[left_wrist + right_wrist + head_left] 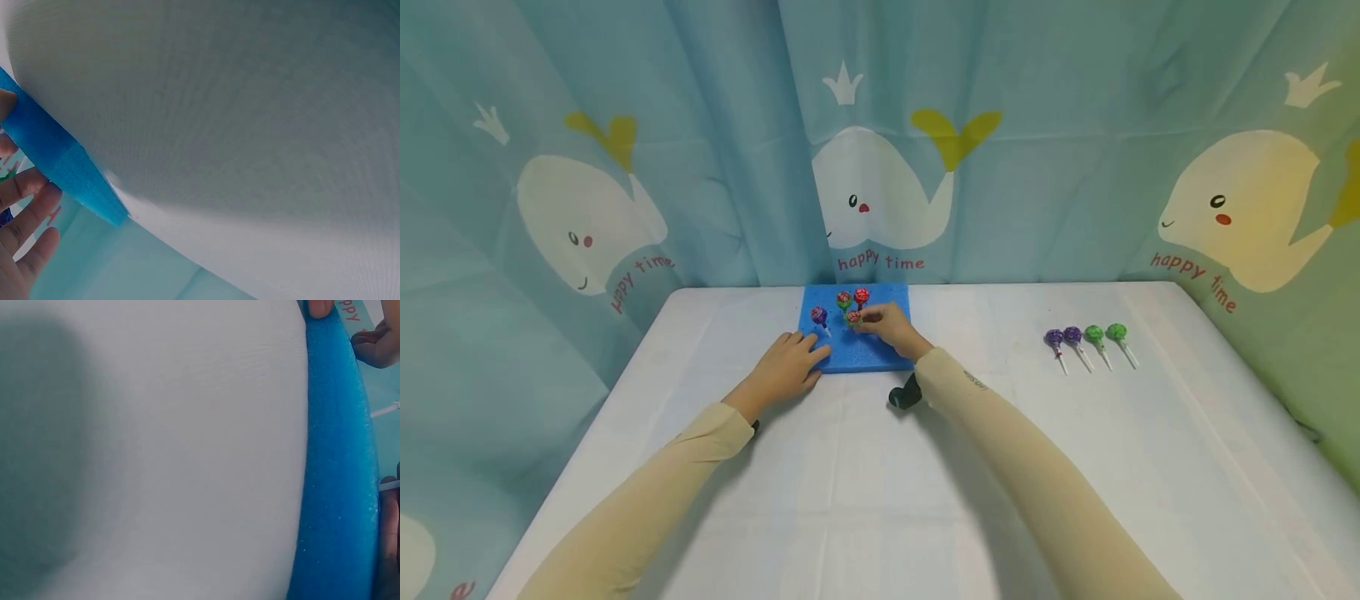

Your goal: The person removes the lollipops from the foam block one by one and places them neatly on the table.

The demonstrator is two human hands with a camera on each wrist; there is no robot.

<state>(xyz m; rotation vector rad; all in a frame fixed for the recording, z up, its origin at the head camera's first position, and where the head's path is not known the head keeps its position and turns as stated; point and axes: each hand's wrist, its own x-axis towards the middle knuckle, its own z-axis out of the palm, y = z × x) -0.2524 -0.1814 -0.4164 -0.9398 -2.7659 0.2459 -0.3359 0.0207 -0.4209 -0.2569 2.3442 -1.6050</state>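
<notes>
A blue foam board [868, 358] lies near the back of the table. Lollipops stand in it: one purple-and-red lollipop [818, 316] at the left, one red lollipop [862, 297] and one green-and-red lollipop [844, 298] towards the back. Over the board my right hand [886, 323] pinches another green-and-red lollipop [852, 317]; its white stick [390, 485] shows in the right wrist view. My left hand [782, 371] rests at the board's front left corner, thumb against the front face, with the other fingers [28, 215] extended in the left wrist view.
To the right on the white table [865, 517] lie two purple lollipops [1054, 337] and two green lollipops [1117, 332] in a row, sticks towards the front. A blue curtain [730, 167] with whales hangs right behind the table. Below my right wrist sits a black camera [904, 395].
</notes>
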